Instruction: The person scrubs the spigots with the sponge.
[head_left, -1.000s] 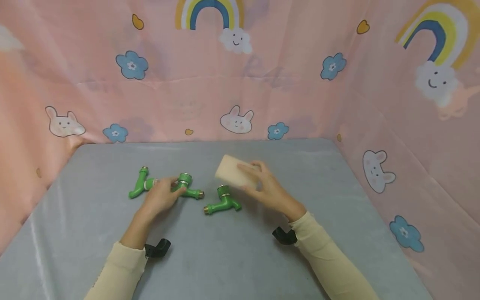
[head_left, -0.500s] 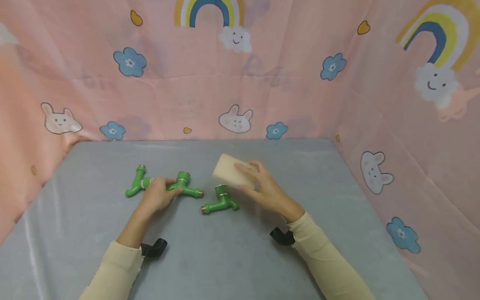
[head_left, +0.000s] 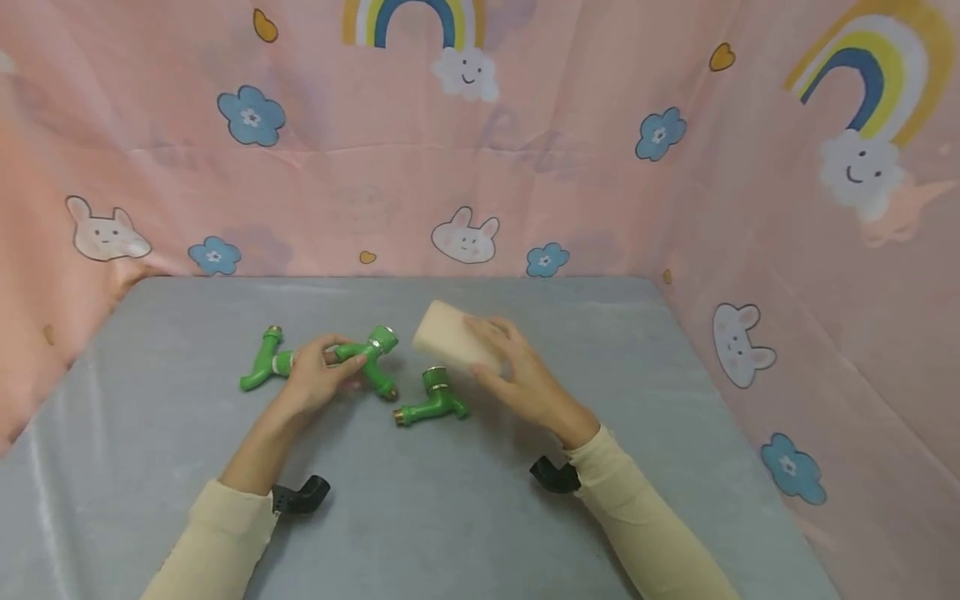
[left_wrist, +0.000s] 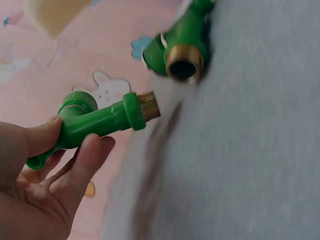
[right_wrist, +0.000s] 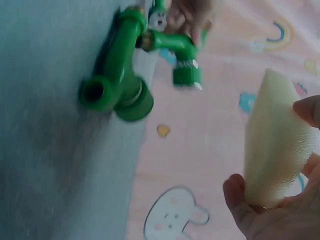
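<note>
My left hand [head_left: 311, 379] pinches a green plastic faucet [head_left: 367, 357] between thumb and fingers. In the left wrist view, that faucet [left_wrist: 95, 122] is off the table, its brass threaded end pointing away from the palm. A cream-coloured sponge block [head_left: 453, 335] is gripped by my right hand [head_left: 528, 383] above the table; the right wrist view shows the sponge [right_wrist: 275, 145] between thumb and fingertips. Below the sponge, a second green faucet [head_left: 433, 406] lies on the table. A third green faucet [head_left: 262, 362] lies left of my left hand, partly hidden by it.
A grey cloth-covered table [head_left: 420, 517] spreads under both hands. Pink printed curtains [head_left: 322, 192] hang at its back and sides. Black curved pieces [head_left: 303, 496] stick out at both sleeve cuffs.
My left hand has lifted and turned its faucet, so the brass end now points down toward the front. The sponge stays in my right hand with little movement; the whole view shifts slightly.
</note>
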